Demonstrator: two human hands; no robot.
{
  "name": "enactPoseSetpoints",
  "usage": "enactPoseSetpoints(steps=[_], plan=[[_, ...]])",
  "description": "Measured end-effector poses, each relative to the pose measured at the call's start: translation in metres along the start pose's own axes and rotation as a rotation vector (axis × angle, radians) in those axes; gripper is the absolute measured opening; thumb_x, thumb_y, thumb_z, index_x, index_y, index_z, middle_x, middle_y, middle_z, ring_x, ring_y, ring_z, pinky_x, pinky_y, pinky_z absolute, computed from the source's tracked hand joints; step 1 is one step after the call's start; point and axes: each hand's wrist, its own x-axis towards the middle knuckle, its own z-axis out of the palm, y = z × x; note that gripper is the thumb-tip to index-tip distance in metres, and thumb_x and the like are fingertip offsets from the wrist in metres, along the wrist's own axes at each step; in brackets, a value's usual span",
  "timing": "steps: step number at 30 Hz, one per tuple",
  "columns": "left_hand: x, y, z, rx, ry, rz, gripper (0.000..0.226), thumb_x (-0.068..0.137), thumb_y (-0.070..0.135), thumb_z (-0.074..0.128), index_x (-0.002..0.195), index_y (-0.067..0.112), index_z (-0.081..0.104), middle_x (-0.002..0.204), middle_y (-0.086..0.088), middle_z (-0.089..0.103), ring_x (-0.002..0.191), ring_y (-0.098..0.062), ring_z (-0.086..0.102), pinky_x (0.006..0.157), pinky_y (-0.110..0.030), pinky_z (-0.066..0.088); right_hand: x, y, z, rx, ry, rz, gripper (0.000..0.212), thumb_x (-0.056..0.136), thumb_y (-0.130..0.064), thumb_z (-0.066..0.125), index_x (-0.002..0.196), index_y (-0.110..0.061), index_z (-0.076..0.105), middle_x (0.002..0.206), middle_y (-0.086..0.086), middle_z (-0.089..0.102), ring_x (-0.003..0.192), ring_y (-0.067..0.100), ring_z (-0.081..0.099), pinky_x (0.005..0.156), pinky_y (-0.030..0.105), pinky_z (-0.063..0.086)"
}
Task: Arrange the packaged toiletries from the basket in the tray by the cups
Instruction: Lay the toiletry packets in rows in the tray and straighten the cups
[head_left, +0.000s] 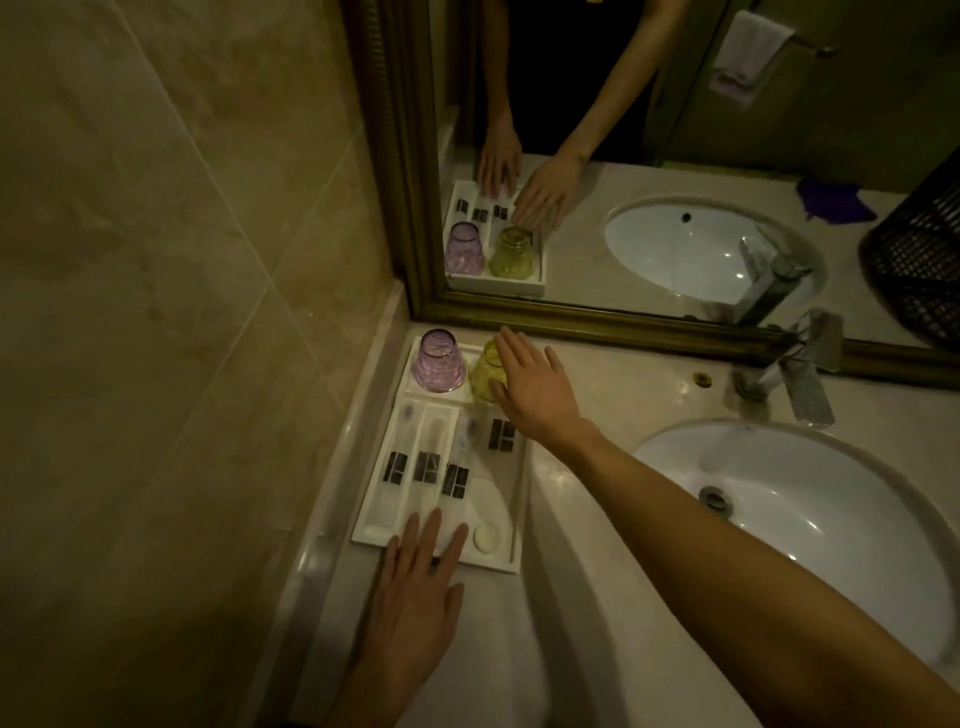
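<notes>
A white tray (370, 525) lies on the counter in the corner by the wall. Several long white toiletry packets (425, 465) with black labels lie side by side in it, and a small round soap (487, 538) sits near its front edge. At the tray's far end stand a purple cup (439, 361) and a yellow cup (485, 376), both upside down. My left hand (418, 587) rests flat on the tray's front edge, fingers spread, holding nothing. My right hand (535, 389) hovers open over the yellow cup and the rightmost packet (500, 435). The basket shows only in the mirror.
A white oval sink (810, 519) lies to the right of the tray, with a chrome tap (800, 374) behind it. A gold-framed mirror (597, 317) stands along the back of the counter and reflects a dark woven basket (919, 260). A tiled wall (182, 312) closes the left side.
</notes>
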Motion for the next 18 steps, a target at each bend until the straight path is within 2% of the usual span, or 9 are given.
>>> enactPoseSetpoints(steps=[2, 4, 11, 15, 18], plan=[[0.0, -0.001, -0.001, 0.023, 0.013, -0.039, 0.068, 0.095, 0.057, 0.018, 0.158, 0.041, -0.004, 0.17, -0.004, -0.002, 0.155, -0.032, -0.001, 0.124, -0.053, 0.011, 0.006, 0.002, 0.003, -0.038, -0.079, -0.019, 0.066, 0.108, -0.043, 0.033, 0.164, -0.014, 0.012, 0.173, 0.003, 0.009, 0.159, 0.019, 0.008, 0.126, 0.047, 0.011], [0.002, -0.003, 0.0, 0.04, 0.002, -0.059, 0.069, 0.094, 0.06, 0.011, 0.158, 0.039, -0.006, 0.169, -0.007, -0.005, 0.155, -0.035, -0.005, 0.125, -0.054, 0.01, 0.004, 0.004, 0.007, -0.062, -0.126, -0.026, 0.068, 0.108, -0.044, 0.033, 0.164, -0.013, 0.009, 0.173, 0.002, 0.007, 0.159, 0.019, 0.006, 0.127, 0.046, 0.011], [0.004, -0.003, 0.002, 0.062, -0.023, -0.073, 0.072, 0.09, 0.063, 0.0, 0.156, 0.038, -0.012, 0.168, -0.008, -0.013, 0.153, -0.035, -0.015, 0.125, -0.055, 0.005, 0.006, 0.005, 0.011, -0.066, -0.151, -0.029, 0.071, 0.108, -0.046, 0.034, 0.165, -0.014, 0.006, 0.173, 0.003, 0.005, 0.159, 0.02, 0.003, 0.126, 0.046, 0.011], [0.003, -0.003, 0.001, 0.072, -0.022, -0.069, 0.07, 0.092, 0.063, 0.004, 0.157, 0.039, -0.01, 0.169, -0.007, -0.008, 0.154, -0.035, -0.011, 0.124, -0.056, 0.007, 0.001, 0.002, -0.001, 0.007, -0.099, 0.003, 0.071, 0.108, -0.045, 0.035, 0.164, -0.014, 0.008, 0.173, 0.004, 0.005, 0.159, 0.022, 0.001, 0.127, 0.047, 0.012], [0.003, -0.002, 0.0, 0.063, -0.003, -0.051, 0.071, 0.095, 0.06, 0.018, 0.159, 0.034, 0.002, 0.17, -0.006, 0.003, 0.155, -0.036, 0.001, 0.122, -0.059, 0.016, -0.026, -0.005, -0.007, 0.081, 0.017, 0.025, 0.064, 0.108, -0.04, 0.038, 0.163, -0.014, 0.019, 0.171, 0.006, 0.017, 0.158, 0.023, 0.013, 0.127, 0.045, 0.014]])
